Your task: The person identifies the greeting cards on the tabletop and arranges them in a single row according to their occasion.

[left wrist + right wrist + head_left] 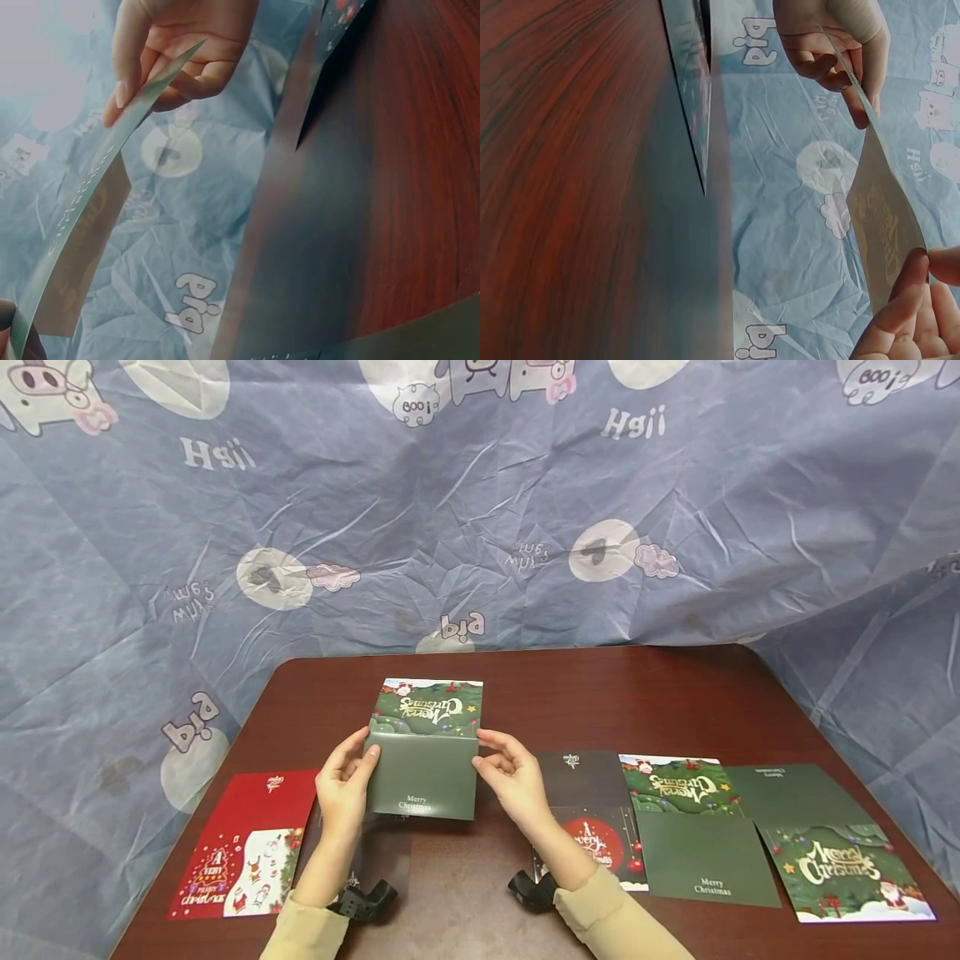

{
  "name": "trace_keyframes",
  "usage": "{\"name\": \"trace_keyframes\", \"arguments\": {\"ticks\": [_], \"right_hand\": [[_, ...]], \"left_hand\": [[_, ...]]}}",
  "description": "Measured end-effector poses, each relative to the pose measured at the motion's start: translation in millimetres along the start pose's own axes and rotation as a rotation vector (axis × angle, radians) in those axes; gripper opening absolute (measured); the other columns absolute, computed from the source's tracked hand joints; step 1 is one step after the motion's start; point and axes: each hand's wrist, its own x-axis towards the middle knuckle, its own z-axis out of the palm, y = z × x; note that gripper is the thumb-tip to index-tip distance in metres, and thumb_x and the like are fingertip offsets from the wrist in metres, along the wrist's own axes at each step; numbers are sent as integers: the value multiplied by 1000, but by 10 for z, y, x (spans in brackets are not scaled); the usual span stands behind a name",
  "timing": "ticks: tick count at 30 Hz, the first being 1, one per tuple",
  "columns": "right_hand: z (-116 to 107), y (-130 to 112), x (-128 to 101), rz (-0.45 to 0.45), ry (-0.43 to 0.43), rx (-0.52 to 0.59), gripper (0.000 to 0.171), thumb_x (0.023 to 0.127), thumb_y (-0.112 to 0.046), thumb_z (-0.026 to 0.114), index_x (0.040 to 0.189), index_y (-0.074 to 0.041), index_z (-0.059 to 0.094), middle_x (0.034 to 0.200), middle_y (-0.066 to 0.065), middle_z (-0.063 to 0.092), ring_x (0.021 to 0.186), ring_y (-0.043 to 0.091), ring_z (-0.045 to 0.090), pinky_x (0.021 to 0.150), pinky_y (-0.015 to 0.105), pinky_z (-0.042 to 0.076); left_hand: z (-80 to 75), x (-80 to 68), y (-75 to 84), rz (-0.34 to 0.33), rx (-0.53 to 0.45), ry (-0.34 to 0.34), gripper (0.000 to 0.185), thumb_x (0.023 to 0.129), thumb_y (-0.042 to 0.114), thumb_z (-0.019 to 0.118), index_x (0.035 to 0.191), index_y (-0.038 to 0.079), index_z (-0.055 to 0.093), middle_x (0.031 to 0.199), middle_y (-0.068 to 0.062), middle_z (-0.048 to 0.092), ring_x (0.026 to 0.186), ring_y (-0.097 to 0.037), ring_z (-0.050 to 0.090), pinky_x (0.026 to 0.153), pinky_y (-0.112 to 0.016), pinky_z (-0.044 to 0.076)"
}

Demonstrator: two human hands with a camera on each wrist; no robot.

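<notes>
A green Christmas card (422, 774), unfolded with its crease across the middle, is held up above the table. Its upper panel carries an upside-down printed picture; the lower panel is plain green with small white lettering. My left hand (347, 783) pinches the left edge near the crease, thumb in front. At the opposite edge my right hand (517, 779) pinches the card between thumb and fingers. Seen edge-on in the left wrist view, the card (86, 184) bends slightly. The right wrist view shows its golden-brown underside, with the left hand (844, 49) at the far edge.
An unfolded red card (251, 810) lies on the left of the brown table (585, 693). A dark card (386, 852) is partly covered below the held one. On the right lie another dark card (581, 781) and two green cards (705, 852) (810, 793), overlapping.
</notes>
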Motion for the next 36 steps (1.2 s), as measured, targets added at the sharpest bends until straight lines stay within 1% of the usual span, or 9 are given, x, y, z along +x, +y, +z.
{"name": "trace_keyframes", "arguments": {"ticks": [5, 8, 13, 16, 20, 23, 28, 32, 36], "right_hand": [[65, 1, 21, 13, 8, 28, 37, 85, 10, 60, 121, 9, 54, 115, 26, 58, 72, 8, 58, 62, 17, 43], [95, 13, 36, 26, 14, 51, 36, 85, 10, 60, 121, 10, 54, 115, 27, 58, 72, 8, 57, 64, 17, 44], [120, 240, 97, 50, 31, 90, 37, 84, 9, 62, 121, 8, 55, 115, 25, 59, 72, 10, 57, 66, 17, 45], [139, 361, 129, 68, 39, 106, 38, 85, 6, 64, 122, 4, 57, 115, 23, 60, 74, 10, 57, 69, 18, 47], [175, 389, 146, 102, 41, 98, 38, 86, 2, 64, 123, 1, 57, 115, 19, 61, 78, 9, 56, 70, 18, 48], [206, 396, 156, 114, 44, 99, 37, 86, 0, 63, 123, 1, 58, 114, 19, 61, 80, 9, 57, 68, 18, 47], [256, 408, 172, 120, 43, 129, 37, 87, -1, 62, 123, 2, 57, 114, 19, 61, 83, 9, 58, 71, 21, 48], [287, 413, 177, 126, 36, 149, 36, 88, -1, 60, 123, 2, 57, 113, 19, 61, 83, 9, 58, 72, 25, 48], [322, 424, 188, 126, 44, 170, 36, 87, 1, 60, 123, 3, 57, 111, 19, 61, 81, 9, 58, 70, 23, 47]], "left_hand": [[-30, 34, -2, 8, -26, 17, 35, 84, 5, 70, 117, -3, 63, 98, 1, 65, 60, -6, 57, 49, -19, 47], [-39, 51, 6, 0, -29, 26, 36, 84, 4, 70, 118, -3, 62, 98, 1, 66, 60, -7, 57, 49, -19, 46], [-62, 72, 11, -37, -14, 42, 36, 84, 4, 69, 119, -3, 62, 101, 3, 66, 58, -6, 57, 49, -19, 46], [-80, 93, 0, -45, -15, 43, 36, 84, 0, 68, 119, -6, 60, 101, 3, 66, 58, -6, 57, 49, -19, 46], [-102, 123, -13, -30, -28, 48, 37, 84, -3, 67, 119, -9, 59, 100, 2, 66, 57, -6, 56, 49, -19, 46], [-115, 142, -5, -27, -30, 59, 36, 83, -1, 68, 118, -7, 60, 99, 3, 66, 57, -6, 56, 49, -18, 46], [-131, 163, 16, -21, -38, 78, 35, 83, 2, 70, 117, -4, 62, 99, 3, 66, 56, -6, 55, 51, -17, 46], [-154, 185, 1, -32, -43, 88, 35, 84, 4, 70, 117, -4, 62, 100, 5, 67, 58, -6, 56, 52, -16, 46], [-173, 214, -27, -42, -34, 100, 35, 84, 4, 70, 117, -4, 63, 100, 6, 67, 61, -7, 56, 55, -16, 47]]}}
